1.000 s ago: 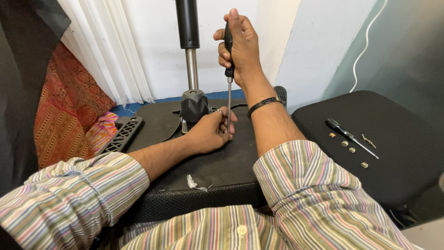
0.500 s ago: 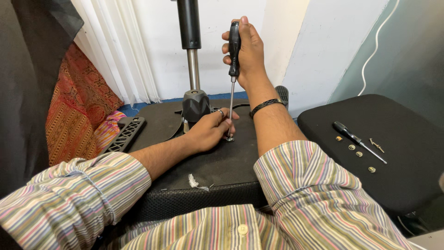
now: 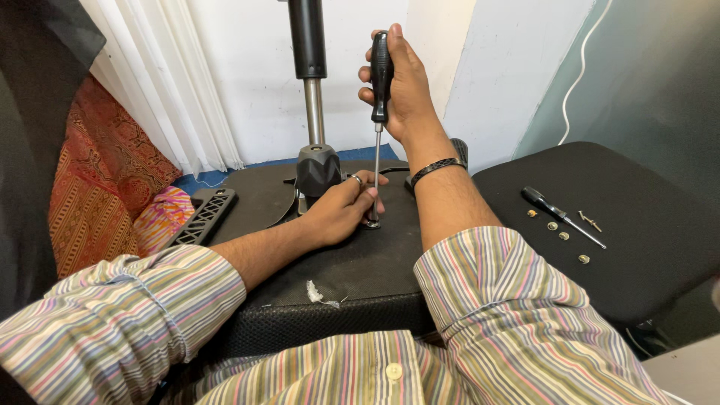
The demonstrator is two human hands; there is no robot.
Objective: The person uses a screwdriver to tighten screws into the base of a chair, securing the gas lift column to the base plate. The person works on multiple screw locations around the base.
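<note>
While your right hand (image 3: 401, 86) grips the upright black-handled screwdriver (image 3: 379, 97), your left hand (image 3: 341, 210) pinches its tip against the upturned black chair seat (image 3: 360, 262). White walls and a pleated white curtain (image 3: 165, 82) stand behind; a second dark cushion (image 3: 637, 247) lies rightward.

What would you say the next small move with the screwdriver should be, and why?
Probably a turn of the screwdriver by the right hand. It stands upright, its tip on the black seat base, and the left hand pinches the shaft near the tip.
</note>
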